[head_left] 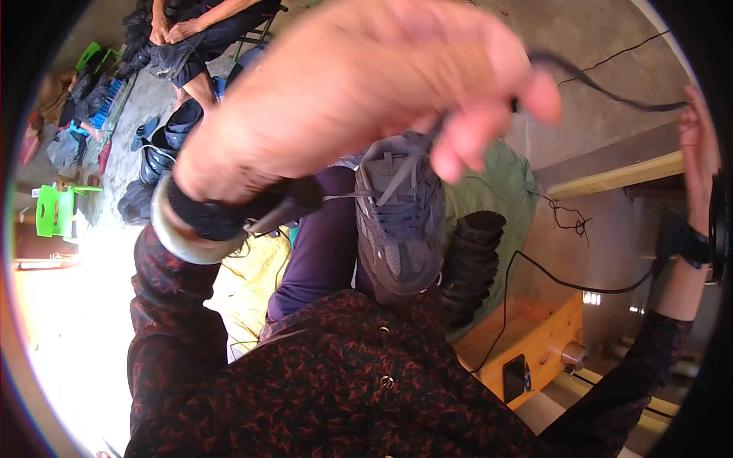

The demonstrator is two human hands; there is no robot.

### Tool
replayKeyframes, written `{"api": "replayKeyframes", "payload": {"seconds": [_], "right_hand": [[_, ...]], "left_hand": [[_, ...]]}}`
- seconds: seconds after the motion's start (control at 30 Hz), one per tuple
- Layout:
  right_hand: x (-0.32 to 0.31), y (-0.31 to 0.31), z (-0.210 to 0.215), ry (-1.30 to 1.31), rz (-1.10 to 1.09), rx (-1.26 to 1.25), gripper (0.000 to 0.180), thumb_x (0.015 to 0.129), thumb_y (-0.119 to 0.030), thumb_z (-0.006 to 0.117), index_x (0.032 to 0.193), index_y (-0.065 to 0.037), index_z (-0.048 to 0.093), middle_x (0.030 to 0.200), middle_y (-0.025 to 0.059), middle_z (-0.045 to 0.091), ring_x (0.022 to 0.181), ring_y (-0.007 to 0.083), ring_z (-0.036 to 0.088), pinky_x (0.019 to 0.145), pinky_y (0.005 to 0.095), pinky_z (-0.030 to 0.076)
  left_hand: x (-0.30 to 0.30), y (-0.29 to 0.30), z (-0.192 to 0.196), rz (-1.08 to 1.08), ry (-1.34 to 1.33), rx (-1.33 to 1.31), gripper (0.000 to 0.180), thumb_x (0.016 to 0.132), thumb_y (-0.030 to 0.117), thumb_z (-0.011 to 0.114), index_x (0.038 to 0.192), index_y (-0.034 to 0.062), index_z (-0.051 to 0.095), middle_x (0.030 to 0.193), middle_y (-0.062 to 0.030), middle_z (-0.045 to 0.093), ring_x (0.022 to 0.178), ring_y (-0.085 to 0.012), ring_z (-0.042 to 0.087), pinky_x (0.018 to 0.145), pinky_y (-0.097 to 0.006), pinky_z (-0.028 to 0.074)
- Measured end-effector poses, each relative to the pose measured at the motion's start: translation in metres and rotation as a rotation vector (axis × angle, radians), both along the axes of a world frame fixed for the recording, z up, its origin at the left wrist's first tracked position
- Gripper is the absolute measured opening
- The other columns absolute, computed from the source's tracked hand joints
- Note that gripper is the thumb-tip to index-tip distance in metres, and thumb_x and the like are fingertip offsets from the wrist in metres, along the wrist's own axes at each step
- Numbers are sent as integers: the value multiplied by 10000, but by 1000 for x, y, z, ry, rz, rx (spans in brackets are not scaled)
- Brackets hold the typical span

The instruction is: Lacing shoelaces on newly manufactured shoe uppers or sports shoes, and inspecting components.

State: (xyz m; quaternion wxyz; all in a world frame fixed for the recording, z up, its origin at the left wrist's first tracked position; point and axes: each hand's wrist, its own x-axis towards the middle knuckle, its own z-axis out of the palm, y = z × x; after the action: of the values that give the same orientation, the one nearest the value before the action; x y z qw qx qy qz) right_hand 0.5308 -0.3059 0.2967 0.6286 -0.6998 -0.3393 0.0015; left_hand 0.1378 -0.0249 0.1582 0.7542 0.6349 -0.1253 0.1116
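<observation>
A dark grey sneaker [401, 221] lies on my lap, toe toward me, its laces threaded through the lower eyelets. Close above it, my left hand [366, 84] hides part of the scene, blurred, with its fingers curled around a dark shoelace [622, 98]. From there the lace stretches right to my right hand [693, 141], raised at the far right edge, whose fingers close on its end. A paler stretch of lace [402, 179] crosses the shoe's tongue. Both wrists wear black bands, and a pale bangle [195, 240] circles the left one.
Right of the shoe, a ridged dark stack [475, 267] rests on green cloth [496, 191]. A wooden box [553, 328] stands lower right, beside a black cable [565, 282]. Yellow cloth [252, 282] lies left. Another person's hands [179, 30], dark footwear [156, 160] and a green chair [53, 210] are upper left.
</observation>
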Motion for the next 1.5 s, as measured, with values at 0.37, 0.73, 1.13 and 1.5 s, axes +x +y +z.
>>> {"api": "replayKeyframes", "payload": {"seconds": [0.37,0.73,1.13,1.5], "right_hand": [[-145,96,-251,389,623,-358,279,1024,-257,625,1145,-9,665,1032,57,701,915,108,651,843,263,533],[-205,156,-292,-272,779,-653,317,971,-253,665,1131,21,648,1030,125,705,981,246,681,897,346,515],[-209,155,-309,-74,742,-699,387,928,-297,670,1178,-2,678,1083,215,728,1039,374,695,920,423,521],[-209,151,-319,68,701,-618,351,905,-282,676,1127,-11,697,993,204,734,979,362,701,882,425,517]], "left_hand": [[-196,118,26,468,-60,-240,256,1119,151,407,1249,-26,538,750,33,386,619,-76,351,644,-223,334],[-300,138,-7,1184,271,-58,295,1101,262,465,1279,47,560,731,54,387,588,-54,327,543,-212,300],[-68,-10,-140,482,716,-57,188,1003,174,677,1053,6,742,882,25,714,735,-4,520,654,-192,436],[-28,-40,-177,665,456,100,144,911,79,768,1014,-14,734,932,15,655,833,-63,627,774,-215,494]]}}
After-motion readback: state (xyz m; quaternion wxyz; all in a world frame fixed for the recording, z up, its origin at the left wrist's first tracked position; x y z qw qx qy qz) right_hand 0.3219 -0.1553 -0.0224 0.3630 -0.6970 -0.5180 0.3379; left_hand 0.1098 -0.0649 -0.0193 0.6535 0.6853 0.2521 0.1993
